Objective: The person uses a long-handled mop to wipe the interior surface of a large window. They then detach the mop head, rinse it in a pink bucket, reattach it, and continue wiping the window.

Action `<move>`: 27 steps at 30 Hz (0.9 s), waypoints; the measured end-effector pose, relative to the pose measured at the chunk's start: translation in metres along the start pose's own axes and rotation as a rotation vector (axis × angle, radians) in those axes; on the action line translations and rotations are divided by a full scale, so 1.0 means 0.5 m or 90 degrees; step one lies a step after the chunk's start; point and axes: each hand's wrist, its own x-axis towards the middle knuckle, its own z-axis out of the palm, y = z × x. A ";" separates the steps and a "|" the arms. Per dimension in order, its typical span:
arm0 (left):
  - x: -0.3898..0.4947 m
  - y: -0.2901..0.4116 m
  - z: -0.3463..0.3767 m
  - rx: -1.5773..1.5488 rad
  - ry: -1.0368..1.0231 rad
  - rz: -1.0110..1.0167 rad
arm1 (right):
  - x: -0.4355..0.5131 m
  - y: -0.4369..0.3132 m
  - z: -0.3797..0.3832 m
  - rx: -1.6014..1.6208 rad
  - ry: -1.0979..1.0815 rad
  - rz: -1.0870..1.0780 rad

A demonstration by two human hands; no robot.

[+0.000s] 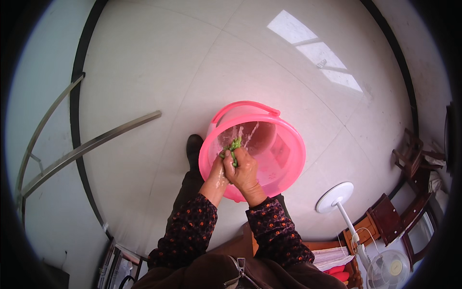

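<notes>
A bunch of wet green vegetable pieces (235,143) is squeezed between my two hands over a pink plastic bucket (300,155). My right hand (244,168) grips it from the right, its fingers curled and thumb on top. My left hand (218,171) presses in from the left, its wrist glistening wet and its fingers largely covered by the right hand. Streams of water (251,136) run off the bunch inside the bucket. The bucket's pink handle (245,104) rests folded down on the far side. Water and the bucket's bottom show only partly.
The bucket stands on pale floor tiles (144,90) by my dark shoe (195,147). A metal rail (108,139) juts in from the left wall. At lower right are a pedestal fan with a round white base (335,197), wooden furniture (385,219) and a wooden chair (409,153).
</notes>
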 end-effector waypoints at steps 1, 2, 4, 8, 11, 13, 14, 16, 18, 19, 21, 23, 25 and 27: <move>-0.008 0.003 0.052 0.079 0.182 0.001 | 0.010 0.023 -0.005 0.008 0.012 0.006; -0.017 -0.001 0.080 0.126 0.220 0.009 | 0.020 0.047 -0.015 -0.032 -0.005 -0.001; -0.024 0.000 0.092 0.210 0.298 0.017 | 0.032 0.100 -0.022 -0.120 -0.047 -0.011; -0.040 0.008 0.057 0.439 0.277 0.002 | 0.058 0.281 -0.002 -0.200 -0.028 0.136; -0.056 0.014 0.059 0.480 0.217 -0.004 | 0.063 0.349 0.051 -0.319 0.107 0.041; -0.061 0.033 0.058 0.469 0.173 -0.035 | 0.041 0.376 0.109 -0.276 0.044 0.100; -0.061 0.041 0.064 0.479 0.175 -0.019 | 0.040 0.369 0.131 -0.254 0.012 0.127; -0.064 0.051 0.076 0.499 0.174 0.011 | 0.032 0.341 0.152 -0.164 -0.107 0.165; -0.061 0.041 0.040 0.708 0.156 0.166 | -0.006 0.271 0.120 -0.093 -0.176 0.158; -0.050 0.042 0.031 0.809 0.139 0.252 | -0.010 0.218 0.082 -0.068 -0.175 0.123; -0.046 0.038 0.038 0.711 0.154 0.214 | -0.019 0.118 -0.003 -0.053 -0.180 0.065; -0.074 0.048 0.102 0.505 0.192 0.078 | -0.045 0.044 -0.076 -0.076 -0.217 0.007; -0.074 0.033 0.071 0.364 0.092 0.022 | -0.065 -0.011 -0.116 -0.066 -0.254 -0.072; -0.071 0.030 0.093 0.275 0.084 -0.032 | -0.078 -0.049 -0.122 -0.046 -0.245 -0.132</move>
